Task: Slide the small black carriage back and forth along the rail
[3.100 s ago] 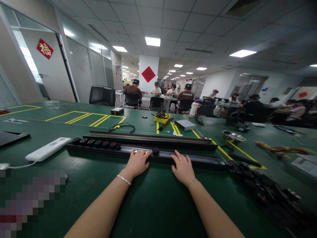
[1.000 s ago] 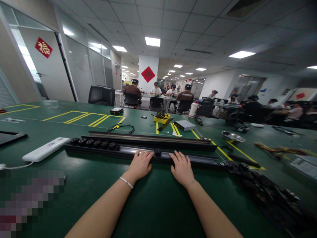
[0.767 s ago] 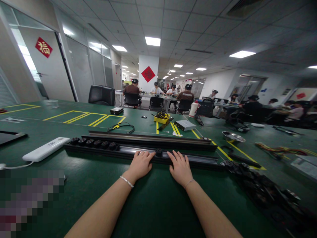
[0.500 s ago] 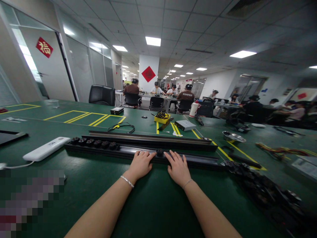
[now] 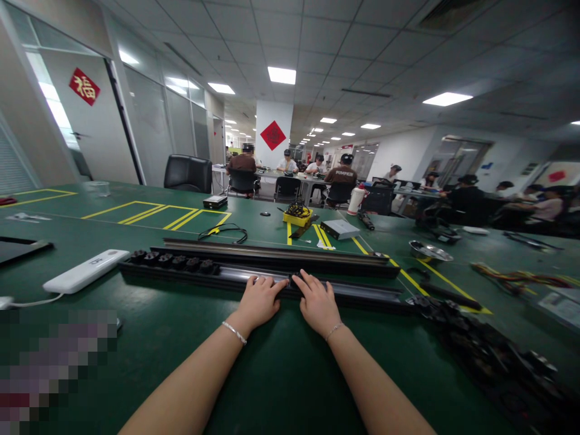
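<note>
My left hand (image 5: 259, 301) rests on the near edge of a long black channel rail (image 5: 371, 293), fingers stretched out and apart. My right hand (image 5: 318, 304) lies on the same rail a little to the right, its fingers also spread. Between the two hands' index fingers sits a small black part (image 5: 290, 280) in the channel, mostly covered by the fingertips. A row of several black knob-like parts (image 5: 179, 262) fills the rail's left end. The stretch of channel between that row and my left hand shows a shiny inner floor.
Behind the rail lies a second long black rail (image 5: 281, 257). A white power bank-like device (image 5: 86, 272) with a cable is at left. Dark clustered parts (image 5: 489, 350) lie at right, near a metal bowl (image 5: 430, 250). A yellow box (image 5: 296, 216) stands further back. People sit at far tables.
My right hand has shifted left toward my left hand, and its fingertips now cover most of the small black part. My left hand has barely moved.
</note>
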A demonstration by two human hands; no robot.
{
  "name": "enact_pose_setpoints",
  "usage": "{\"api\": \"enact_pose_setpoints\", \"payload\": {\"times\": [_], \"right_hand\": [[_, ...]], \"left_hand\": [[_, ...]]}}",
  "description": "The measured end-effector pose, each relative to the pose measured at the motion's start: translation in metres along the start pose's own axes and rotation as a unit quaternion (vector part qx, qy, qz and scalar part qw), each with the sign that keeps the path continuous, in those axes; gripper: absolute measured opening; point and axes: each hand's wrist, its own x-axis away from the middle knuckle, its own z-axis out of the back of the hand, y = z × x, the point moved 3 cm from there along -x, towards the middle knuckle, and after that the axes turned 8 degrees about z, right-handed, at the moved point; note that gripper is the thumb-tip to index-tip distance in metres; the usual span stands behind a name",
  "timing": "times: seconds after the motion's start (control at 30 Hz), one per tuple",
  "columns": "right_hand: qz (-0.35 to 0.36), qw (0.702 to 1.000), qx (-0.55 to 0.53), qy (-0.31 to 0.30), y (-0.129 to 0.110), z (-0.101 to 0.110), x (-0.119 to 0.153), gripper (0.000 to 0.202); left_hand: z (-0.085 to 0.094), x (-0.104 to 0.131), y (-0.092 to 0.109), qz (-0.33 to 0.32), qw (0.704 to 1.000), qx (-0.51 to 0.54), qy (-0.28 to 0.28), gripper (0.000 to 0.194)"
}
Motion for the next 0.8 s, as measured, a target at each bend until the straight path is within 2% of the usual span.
{"api": "enact_pose_setpoints", "payload": {"times": [0.3, 0.5, 0.8], "right_hand": [[0.002, 1.000, -0.015, 0.003, -0.001, 0.002, -0.001, 0.058], [-0.005, 1.000, -0.023, 0.011, 0.002, -0.001, 0.001, 0.056], [-0.013, 0.998, -0.046, 0.031, 0.005, 0.004, 0.002, 0.052]], "left_hand": [[0.000, 0.003, 0.002, -0.006, 1.000, 0.001, 0.002, 0.051], [-0.006, 0.003, -0.001, -0.008, 1.000, 0.013, 0.028, 0.058], [-0.008, 0.002, -0.001, 0.000, 1.000, 0.012, 0.023, 0.057]]}}
